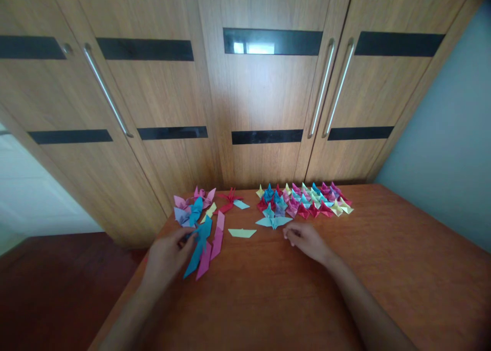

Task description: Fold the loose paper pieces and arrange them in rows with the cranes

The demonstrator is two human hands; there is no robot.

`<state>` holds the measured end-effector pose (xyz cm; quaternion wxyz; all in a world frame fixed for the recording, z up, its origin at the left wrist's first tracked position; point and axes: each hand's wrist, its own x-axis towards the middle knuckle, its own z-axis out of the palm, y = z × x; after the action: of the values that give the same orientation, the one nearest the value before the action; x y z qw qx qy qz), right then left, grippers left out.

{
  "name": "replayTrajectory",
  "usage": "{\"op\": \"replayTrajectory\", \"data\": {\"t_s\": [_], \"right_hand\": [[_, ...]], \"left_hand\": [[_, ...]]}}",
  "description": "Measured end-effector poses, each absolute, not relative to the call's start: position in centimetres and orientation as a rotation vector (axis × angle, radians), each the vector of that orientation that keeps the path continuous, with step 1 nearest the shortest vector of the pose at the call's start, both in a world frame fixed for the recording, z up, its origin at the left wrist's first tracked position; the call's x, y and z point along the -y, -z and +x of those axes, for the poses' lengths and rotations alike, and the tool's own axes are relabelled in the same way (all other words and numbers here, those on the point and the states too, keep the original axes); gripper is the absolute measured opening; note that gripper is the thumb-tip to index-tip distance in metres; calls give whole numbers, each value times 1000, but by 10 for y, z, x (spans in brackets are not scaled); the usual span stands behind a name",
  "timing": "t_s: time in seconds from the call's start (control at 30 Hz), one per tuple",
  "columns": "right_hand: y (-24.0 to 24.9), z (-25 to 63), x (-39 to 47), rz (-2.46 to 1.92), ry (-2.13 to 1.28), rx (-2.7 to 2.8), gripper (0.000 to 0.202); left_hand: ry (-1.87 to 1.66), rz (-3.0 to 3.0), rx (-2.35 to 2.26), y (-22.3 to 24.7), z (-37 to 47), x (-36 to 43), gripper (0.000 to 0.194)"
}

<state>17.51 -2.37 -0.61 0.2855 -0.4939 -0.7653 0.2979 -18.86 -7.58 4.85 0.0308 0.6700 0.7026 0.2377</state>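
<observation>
My left hand is at the left of the table, thumb and fingertips pinched at the edge of a blue folded paper strip. Pink folded strips lie just right of the blue one. My right hand rests with curled fingers beside the wing tip of a light blue origami crane; I see nothing in it. Between the hands lies a pale green folded strip.
Several colourful folded paper pieces stand in rows at the back right. Paper cranes cluster at the back left, near a red crane and a yellow strip. Wooden cabinet doors rise behind the table.
</observation>
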Motion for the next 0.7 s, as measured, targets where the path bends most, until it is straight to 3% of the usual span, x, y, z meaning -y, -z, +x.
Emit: {"op": "replayTrajectory", "data": {"t_s": [0.2, 0.4, 0.57, 0.7], "right_hand": [[-9, 157, 45, -1124, -687, 1817, 18], [-6, 138, 63, -1088, -534, 2008, 44], [1, 141, 56, -1226, -432, 1929, 20], [7, 150, 47, -1212, -550, 1859, 17]], "left_hand": [[-845, 2294, -1777, -53, -101, 60, 21], [-795, 2296, -1648, -37, -50, 47, 16], [-778, 2272, -1511, -22, -35, 58, 12], [-897, 2263, -1340, -22, -40, 67, 15]]}}
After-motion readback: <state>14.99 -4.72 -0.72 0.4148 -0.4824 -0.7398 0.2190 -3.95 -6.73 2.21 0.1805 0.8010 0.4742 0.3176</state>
